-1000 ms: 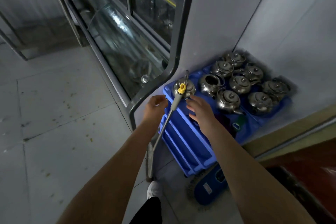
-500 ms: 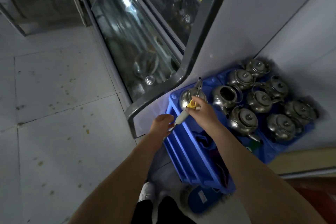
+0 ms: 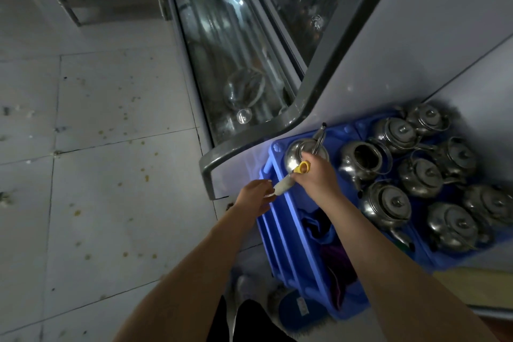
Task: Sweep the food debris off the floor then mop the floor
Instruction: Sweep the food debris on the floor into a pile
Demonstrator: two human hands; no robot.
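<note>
Gripping the top of a pale grey pole with a yellow plastic hanging cap (image 3: pixel 281 188) in the right hand (image 3: pixel 316 178), curled round it just under the cap, probably because the high end gives the best control when drawing a long tool out of a tight corner. Meeting the same pole lower down with the left hand (image 3: pixel 254 196), fingertips against the pale shaft; impossible to tell whether closed round it or only touching. Reads as a 2-handed hold in the making: 1 hand to steer, 1 to carry.

Disappears beneath the forearms further down, so no telling what kind of head sits at the lower end. Worth noting a blue brush head (image 3: pixel 298 311) with pale bristles low by the feet; cannot say whether joined to this pole.

Tucked between a curved-glass display cabinet (image 3: pixel 230 64) and a blue plastic crate (image 3: pixel 280 219), likely parked there to stay out of the walkway. Packed on the crates, dull silver metal kettles (image 3: pixel 388 205), the nearest just behind the right hand, so calls for a careful lift to avoid a knock.

Scattered over the pale grey tiled floor (image 3: pixel 111 216) to the left, well apart from both hands: small yellowish food crumbs (image 3: pixel 145 176), untouched. Judged stage: fetching the tool, sweeping not yet begun, mopping further off.
</note>
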